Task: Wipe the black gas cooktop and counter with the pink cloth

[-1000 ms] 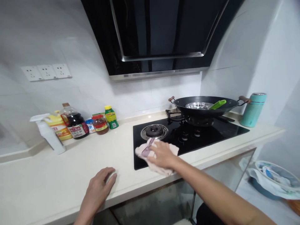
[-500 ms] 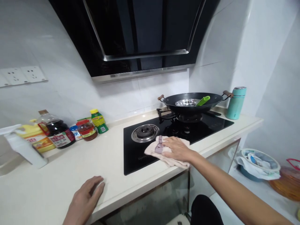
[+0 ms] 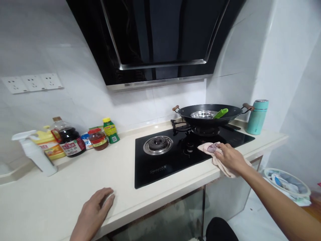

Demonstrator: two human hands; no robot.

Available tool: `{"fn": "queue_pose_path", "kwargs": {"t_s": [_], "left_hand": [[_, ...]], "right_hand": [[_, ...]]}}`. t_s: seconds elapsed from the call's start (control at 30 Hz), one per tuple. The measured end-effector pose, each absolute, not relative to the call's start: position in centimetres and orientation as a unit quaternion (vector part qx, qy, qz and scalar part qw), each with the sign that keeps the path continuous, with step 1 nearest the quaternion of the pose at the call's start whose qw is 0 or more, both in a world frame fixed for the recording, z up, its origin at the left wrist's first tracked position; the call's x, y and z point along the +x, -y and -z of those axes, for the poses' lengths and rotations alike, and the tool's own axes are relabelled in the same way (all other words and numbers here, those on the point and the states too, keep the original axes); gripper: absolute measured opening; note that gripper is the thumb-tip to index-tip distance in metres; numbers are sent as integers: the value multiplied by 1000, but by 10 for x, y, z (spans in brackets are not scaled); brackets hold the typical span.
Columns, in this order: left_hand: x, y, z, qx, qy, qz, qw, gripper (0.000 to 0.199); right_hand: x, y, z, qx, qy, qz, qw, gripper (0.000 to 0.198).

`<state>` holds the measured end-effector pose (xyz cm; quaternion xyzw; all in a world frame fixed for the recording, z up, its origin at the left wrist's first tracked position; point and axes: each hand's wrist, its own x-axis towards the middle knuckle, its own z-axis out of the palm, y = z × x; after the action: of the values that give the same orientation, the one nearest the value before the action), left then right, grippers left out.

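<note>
My right hand (image 3: 231, 156) grips a pale pink cloth (image 3: 224, 167) with a purple patch, pressed on the front right part of the black glass gas stove (image 3: 160, 170). Part of the cloth hangs over the counter's front edge. My left hand (image 3: 94, 209) rests on the white countertop (image 3: 100, 174), thumb apart from the fingers and nothing in it. The left burner (image 3: 158, 143) is bare, its pan support off. On the right burner sits a black wok (image 3: 213, 119) holding a steel dish (image 3: 203, 114) and a green-handled utensil (image 3: 221, 113).
A turquoise flask (image 3: 257, 117) stands right of the wok. At left are a white spray bottle (image 3: 37, 155), a dark sauce bottle (image 3: 70, 139), a red-lidded jar (image 3: 98, 139) and a green bottle (image 3: 110, 130). The range hood (image 3: 163, 40) hangs above. A lined bin (image 3: 288, 182) is below right.
My right hand has slid the cloth to the right along the stove's front edge, away from the left burner. My left hand stays on the counter. The view has shifted slightly left.
</note>
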<state>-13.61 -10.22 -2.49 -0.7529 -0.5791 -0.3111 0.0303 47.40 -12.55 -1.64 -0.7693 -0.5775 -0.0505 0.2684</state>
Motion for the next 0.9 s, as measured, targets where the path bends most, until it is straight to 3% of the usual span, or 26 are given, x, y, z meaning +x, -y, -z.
{"fn": "queue_pose_path", "kwargs": {"t_s": [0.33,0.43,0.6,0.9], "left_hand": [[-138,101,26,-756,569,321,37,36],[-142,97,30,-757,565,327,37,37],[-142,97,30,-755,567,328,34,38],[-135,105,23,-747,583,320,14,40]], "right_hand": [[402,43,-23,-710,608,12,356,52],[389,11,-27,-692,628,-2,355,56],[391,-4,-27,-658,686,-78,302,45],[398,63,7,-647,716,-51,257,96]]}}
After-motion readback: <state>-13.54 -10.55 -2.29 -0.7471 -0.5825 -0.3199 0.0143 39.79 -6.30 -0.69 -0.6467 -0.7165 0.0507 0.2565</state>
